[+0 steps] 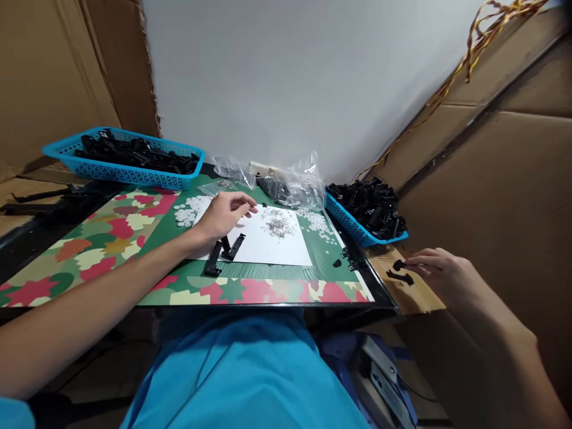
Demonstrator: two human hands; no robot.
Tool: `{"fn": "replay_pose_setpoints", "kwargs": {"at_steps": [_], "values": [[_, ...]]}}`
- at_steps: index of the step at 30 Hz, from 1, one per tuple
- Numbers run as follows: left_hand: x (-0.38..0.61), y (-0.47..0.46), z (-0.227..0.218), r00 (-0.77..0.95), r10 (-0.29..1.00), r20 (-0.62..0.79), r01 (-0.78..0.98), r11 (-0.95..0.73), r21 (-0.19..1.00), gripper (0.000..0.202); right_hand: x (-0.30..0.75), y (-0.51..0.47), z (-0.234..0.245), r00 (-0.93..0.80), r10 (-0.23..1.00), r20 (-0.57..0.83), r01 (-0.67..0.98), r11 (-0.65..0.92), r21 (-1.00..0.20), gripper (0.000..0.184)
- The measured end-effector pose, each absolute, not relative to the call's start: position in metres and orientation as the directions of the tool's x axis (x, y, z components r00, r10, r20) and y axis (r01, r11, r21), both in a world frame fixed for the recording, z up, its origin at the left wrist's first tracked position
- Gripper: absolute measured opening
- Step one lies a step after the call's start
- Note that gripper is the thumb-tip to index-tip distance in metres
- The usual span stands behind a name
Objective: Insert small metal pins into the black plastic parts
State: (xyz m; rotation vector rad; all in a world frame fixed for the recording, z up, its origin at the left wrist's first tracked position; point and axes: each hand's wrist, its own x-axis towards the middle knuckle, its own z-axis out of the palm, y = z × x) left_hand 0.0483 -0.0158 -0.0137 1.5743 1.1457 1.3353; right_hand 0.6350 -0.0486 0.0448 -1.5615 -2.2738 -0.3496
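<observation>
We saw the left hand [223, 215] resting on the white sheet [286, 250]. Its fingers were curled and its fingertips drawn together just beside the heap of tiny metal bits [277, 223]. Whether they pinched one was too small for us to tell. Two long black parts [226, 249] lay by its wrist.

The right hand [435, 268] lay nearly flat and open on the cardboard flap [422, 295]. Its fingertips touched a small black piece [399, 265] without gripping it, and another curved piece [401, 277] lay just below. A blue basket [351, 225] of black parts stood near, between the two hands.
</observation>
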Motion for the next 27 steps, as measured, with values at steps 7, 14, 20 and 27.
{"fn": "replay_pose_setpoints", "kwargs": {"at_steps": [7,14,20,27], "values": [[0.047,-0.016,-0.019,0.026,0.954,0.299,0.166,-0.299,0.940,0.035,0.667,-0.030,0.018,-0.284,0.916,0.283,0.946,0.316,-0.074,0.040],[0.044,-0.013,-0.020,0.046,0.947,0.318,0.187,-0.321,0.928,0.036,0.677,-0.038,0.024,-0.354,0.926,0.128,0.930,0.363,-0.056,0.028],[0.044,-0.015,-0.018,0.086,0.941,0.328,0.215,-0.339,0.916,0.034,0.679,-0.027,0.006,-0.361,0.918,0.162,0.927,0.373,-0.048,0.015],[0.037,-0.012,-0.015,0.023,0.935,0.353,0.208,-0.350,0.913,0.032,0.690,-0.010,0.000,-0.349,0.929,0.120,0.929,0.360,-0.083,0.028]]}}
